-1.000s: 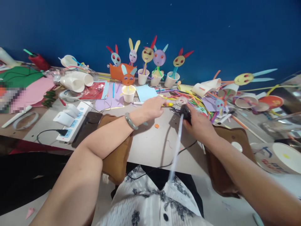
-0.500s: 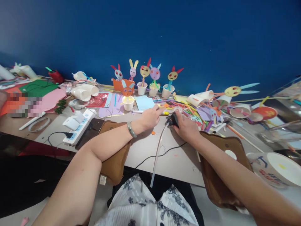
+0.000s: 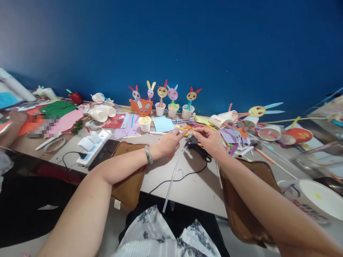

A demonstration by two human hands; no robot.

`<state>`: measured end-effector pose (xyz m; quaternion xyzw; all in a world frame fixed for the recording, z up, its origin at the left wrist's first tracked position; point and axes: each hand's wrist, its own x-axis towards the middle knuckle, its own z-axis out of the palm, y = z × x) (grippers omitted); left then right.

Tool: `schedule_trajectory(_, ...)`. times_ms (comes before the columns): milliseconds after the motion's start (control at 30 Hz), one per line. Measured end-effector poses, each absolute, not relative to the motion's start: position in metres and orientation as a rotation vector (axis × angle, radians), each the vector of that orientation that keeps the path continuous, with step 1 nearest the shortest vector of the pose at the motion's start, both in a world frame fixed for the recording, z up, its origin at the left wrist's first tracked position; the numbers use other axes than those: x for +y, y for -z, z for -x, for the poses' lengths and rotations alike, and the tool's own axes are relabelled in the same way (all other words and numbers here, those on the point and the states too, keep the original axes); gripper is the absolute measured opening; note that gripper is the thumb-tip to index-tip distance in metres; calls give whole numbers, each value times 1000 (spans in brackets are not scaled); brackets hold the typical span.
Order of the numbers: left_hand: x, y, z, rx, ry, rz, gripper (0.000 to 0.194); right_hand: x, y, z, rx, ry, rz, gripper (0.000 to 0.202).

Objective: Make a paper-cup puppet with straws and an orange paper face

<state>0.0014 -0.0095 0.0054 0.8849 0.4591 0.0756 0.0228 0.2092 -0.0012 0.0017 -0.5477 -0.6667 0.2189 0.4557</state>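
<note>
My left hand (image 3: 169,143), with a green bangle (image 3: 148,154) at the wrist, is over the table, its fingers reaching to a small yellow piece (image 3: 187,135). My right hand (image 3: 210,142) is just right of it, thumb and forefinger close together; whatever lies between them is too small to name. Beneath and left of my right hand lies a black tool (image 3: 193,142) with a black cord. A clear glue stick (image 3: 170,185) lies on the table and juts past its front edge. A white cup with an orange rabbit face (image 3: 144,124) stands behind my left hand.
Rabbit figures in white cups (image 3: 187,111) line the blue wall. Paper cups (image 3: 269,131) lie on their sides at the right, near a large white tub (image 3: 321,196). A power strip (image 3: 93,148) and brown cushion (image 3: 131,178) are at the left; another person's hand (image 3: 17,117) is far left.
My right hand has let go of the black tool, which now lies on the table. The long clear stick no longer reaches up to the tool. The view has shifted slightly.
</note>
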Motion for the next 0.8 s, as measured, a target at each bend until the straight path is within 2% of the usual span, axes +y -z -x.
schedule_trajectory(333,-18,-14,6,1445,-179,-2755,72,0,-9,-196,-1625,-563,1359,26)
schedule_trajectory(800,-21,-5,16,1348,-317,-2805,69,5,-5,-182,-1516,-638,1362,23)
